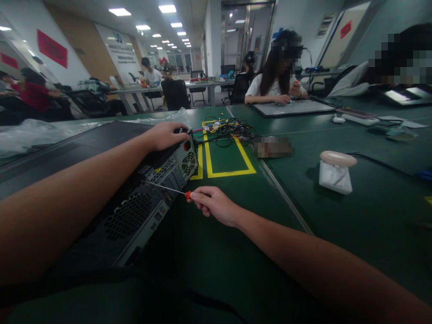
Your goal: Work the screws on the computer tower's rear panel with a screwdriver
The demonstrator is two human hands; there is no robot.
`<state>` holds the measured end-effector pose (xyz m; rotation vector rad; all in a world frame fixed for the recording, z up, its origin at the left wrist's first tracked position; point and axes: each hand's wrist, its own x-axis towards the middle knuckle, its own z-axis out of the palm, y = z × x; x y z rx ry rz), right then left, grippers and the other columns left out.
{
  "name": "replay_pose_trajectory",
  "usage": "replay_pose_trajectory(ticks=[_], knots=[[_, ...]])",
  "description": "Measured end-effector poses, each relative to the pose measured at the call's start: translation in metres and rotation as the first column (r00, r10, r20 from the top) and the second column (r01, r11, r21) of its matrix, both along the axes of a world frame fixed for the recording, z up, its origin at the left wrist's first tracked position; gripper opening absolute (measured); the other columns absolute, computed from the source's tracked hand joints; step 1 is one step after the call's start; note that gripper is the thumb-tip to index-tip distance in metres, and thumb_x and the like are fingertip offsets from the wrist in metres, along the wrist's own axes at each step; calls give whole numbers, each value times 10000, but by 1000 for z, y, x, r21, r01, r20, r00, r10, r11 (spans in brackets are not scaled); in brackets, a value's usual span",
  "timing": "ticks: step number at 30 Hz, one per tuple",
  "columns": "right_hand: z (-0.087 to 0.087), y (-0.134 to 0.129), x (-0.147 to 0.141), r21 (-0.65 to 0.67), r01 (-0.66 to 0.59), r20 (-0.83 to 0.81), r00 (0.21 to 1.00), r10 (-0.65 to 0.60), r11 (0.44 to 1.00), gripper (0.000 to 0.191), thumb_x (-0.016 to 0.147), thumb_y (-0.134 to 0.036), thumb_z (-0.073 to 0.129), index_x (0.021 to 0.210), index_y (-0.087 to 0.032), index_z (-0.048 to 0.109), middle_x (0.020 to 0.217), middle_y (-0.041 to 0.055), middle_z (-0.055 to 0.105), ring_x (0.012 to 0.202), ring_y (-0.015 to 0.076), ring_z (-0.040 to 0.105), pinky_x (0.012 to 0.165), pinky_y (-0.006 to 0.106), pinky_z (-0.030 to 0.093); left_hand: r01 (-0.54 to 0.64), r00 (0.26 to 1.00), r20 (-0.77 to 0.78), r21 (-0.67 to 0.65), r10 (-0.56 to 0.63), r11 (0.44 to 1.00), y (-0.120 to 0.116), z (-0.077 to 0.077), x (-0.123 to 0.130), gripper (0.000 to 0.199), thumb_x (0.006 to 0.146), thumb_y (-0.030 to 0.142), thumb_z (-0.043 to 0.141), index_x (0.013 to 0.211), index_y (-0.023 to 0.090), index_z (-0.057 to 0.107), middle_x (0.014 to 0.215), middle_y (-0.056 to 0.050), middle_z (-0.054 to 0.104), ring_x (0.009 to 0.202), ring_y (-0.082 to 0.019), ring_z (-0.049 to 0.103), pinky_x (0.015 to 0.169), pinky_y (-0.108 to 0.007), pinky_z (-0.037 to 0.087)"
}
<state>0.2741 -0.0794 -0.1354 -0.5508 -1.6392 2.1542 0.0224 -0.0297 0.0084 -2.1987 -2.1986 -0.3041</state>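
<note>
A black desktop computer case (91, 135) lies on its side at the left, its rear panel with a fan grille, slots and ports angled toward me. My left hand (167, 136) rests on the case's upper rear edge, palm down, fingers stretched out. A screwdriver (165, 186) with a long thin shaft and a red handle is pinched in my right hand (212, 202). Its shaft points left to the rear panel, and the tip is near a small metal bracket (147, 171) at the panel's upper edge. Whether the tip sits in a screw I cannot tell.
Tangled cables (232, 129) lie behind yellow tape rectangles (229, 173) on the green table (236, 270). A white stand with a beige top (335, 173) is to the right. Plastic wrap (20, 135) lies behind the case. Across the table a person (273, 85) works over a flat panel (297, 107).
</note>
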Motion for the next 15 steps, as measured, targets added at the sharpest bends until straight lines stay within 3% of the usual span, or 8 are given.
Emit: replay_pose_trajectory(ticks=[6, 15], knots=[[5, -2, 2, -37, 15, -37, 999, -17, 999, 508, 705, -403, 1006, 976, -218, 618, 848, -54, 616, 587, 64, 441, 481, 187, 330, -1, 1000, -12, -12, 1, 1000, 0, 1, 2, 759, 942, 600, 470, 1519, 160, 694, 1500, -143, 715, 1370, -359, 658, 1168, -422, 483], [1, -2, 0, 13, 22, -72, 997, -21, 1000, 501, 730, -446, 987, 952, -210, 606, 867, -47, 633, 572, 57, 475, 498, 200, 399, 29, 999, 22, 4, -29, 1000, 2, -1, -3, 778, 918, 632, 495, 1500, 167, 716, 1491, -164, 717, 1365, -383, 658, 1174, -453, 483]])
